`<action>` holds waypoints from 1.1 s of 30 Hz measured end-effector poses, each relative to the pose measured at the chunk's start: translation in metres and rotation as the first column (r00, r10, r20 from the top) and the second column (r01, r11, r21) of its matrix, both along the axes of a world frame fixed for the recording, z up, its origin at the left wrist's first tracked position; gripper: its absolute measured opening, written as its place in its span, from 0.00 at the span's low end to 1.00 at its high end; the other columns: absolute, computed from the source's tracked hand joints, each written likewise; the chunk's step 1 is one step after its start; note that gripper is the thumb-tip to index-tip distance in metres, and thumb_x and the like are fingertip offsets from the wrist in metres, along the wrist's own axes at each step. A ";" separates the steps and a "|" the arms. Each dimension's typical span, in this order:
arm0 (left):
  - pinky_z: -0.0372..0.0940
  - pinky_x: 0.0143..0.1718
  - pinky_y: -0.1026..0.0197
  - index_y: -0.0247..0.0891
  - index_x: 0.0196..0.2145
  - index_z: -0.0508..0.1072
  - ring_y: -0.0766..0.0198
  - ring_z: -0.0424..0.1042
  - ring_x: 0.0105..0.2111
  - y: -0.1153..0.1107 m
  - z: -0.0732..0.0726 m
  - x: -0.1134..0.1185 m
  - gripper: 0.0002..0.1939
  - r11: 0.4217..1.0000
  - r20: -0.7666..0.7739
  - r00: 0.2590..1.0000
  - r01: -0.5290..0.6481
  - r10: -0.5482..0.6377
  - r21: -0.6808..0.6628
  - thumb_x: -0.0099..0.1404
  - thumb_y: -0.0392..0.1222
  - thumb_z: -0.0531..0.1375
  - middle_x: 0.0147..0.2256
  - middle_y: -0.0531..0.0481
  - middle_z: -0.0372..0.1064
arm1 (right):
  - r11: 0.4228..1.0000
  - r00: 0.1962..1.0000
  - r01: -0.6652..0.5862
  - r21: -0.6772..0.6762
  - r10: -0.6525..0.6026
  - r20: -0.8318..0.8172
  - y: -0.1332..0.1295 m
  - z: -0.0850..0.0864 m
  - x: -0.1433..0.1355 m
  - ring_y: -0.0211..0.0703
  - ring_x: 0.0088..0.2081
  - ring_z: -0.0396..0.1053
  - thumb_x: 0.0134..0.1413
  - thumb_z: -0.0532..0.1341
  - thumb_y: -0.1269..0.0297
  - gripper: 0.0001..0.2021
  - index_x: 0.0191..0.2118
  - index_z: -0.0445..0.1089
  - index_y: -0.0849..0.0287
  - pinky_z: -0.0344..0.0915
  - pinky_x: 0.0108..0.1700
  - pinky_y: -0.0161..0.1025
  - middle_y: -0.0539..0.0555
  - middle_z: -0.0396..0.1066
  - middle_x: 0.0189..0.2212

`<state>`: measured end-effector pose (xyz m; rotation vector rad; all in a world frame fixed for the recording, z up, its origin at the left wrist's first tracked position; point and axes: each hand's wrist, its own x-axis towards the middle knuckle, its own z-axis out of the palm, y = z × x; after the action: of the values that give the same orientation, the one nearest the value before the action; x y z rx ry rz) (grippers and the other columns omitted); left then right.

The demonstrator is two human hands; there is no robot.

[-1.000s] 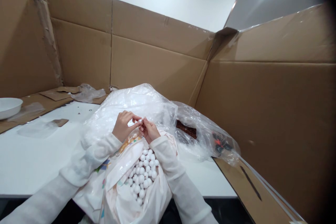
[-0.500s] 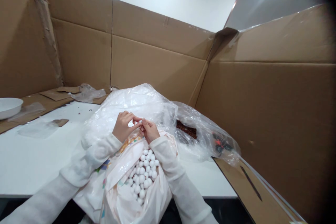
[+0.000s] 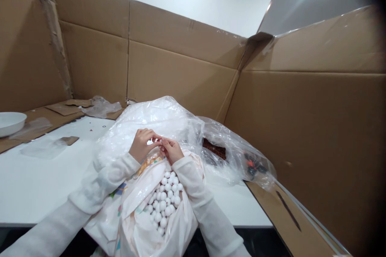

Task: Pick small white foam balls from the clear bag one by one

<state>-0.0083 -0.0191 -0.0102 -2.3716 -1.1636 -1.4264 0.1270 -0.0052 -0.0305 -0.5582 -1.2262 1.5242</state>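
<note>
My left hand (image 3: 144, 144) and my right hand (image 3: 171, 149) meet at their fingertips above a printed plastic bag. The left thumb and index finger pinch toward the right fingertips, where a small white ball (image 3: 161, 141) is partly visible. The right fingers are closed around it, and its exact hold is partly hidden. Below the hands, the open white bag (image 3: 135, 196) holds several white balls (image 3: 163, 196). Behind them lies a large clear plastic bag (image 3: 157, 112) with white contents.
Another clear bag (image 3: 235, 140) on the right covers dark brown pieces (image 3: 214, 148) and red and black items (image 3: 255, 164). A white bowl (image 3: 12, 123) stands at the far left. Cardboard walls (image 3: 181, 60) surround the white table (image 3: 45, 184). A dark thin strip (image 3: 288, 211) lies at right.
My fingertips have shifted slightly and now cover more of the small white ball. The bags and arms look almost unmoved.
</note>
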 end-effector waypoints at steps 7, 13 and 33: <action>0.52 0.35 0.58 0.39 0.29 0.71 0.64 0.63 0.26 -0.003 0.004 0.001 0.10 0.998 0.013 0.999 0.036 -0.036 -0.042 0.61 0.47 0.55 0.24 0.54 0.65 | 1.000 0.999 0.009 -0.017 -0.010 -0.044 -0.004 0.004 0.001 0.28 0.14 0.49 0.34 0.64 0.50 0.17 0.22 0.70 0.62 0.45 0.15 0.31 0.45 0.58 0.12; 0.54 0.37 0.58 0.39 0.30 0.69 0.62 0.63 0.30 -0.007 0.006 0.003 0.09 0.999 0.047 0.999 0.018 -0.020 0.035 0.58 0.47 0.58 0.26 0.53 0.66 | 0.997 0.998 0.047 -0.064 -0.050 -0.045 -0.007 0.010 -0.001 0.29 0.13 0.50 0.39 0.58 0.44 0.24 0.28 0.71 0.64 0.43 0.14 0.31 0.49 0.65 0.14; 0.59 0.41 0.56 0.38 0.26 0.74 0.58 0.65 0.34 -0.026 0.044 -0.011 0.18 0.503 0.287 0.661 0.729 -0.693 -0.464 0.52 0.57 0.60 0.27 0.47 0.68 | 0.799 0.532 0.119 0.590 -0.553 0.641 0.002 0.005 0.020 0.34 0.22 0.56 0.38 0.60 0.69 0.04 0.19 0.67 0.61 0.53 0.26 0.33 0.46 0.60 0.17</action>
<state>-0.0194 -0.0455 0.0338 -3.5493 -0.6200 -1.4877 0.1466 -0.0030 -0.0259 -1.1374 -1.9537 0.5085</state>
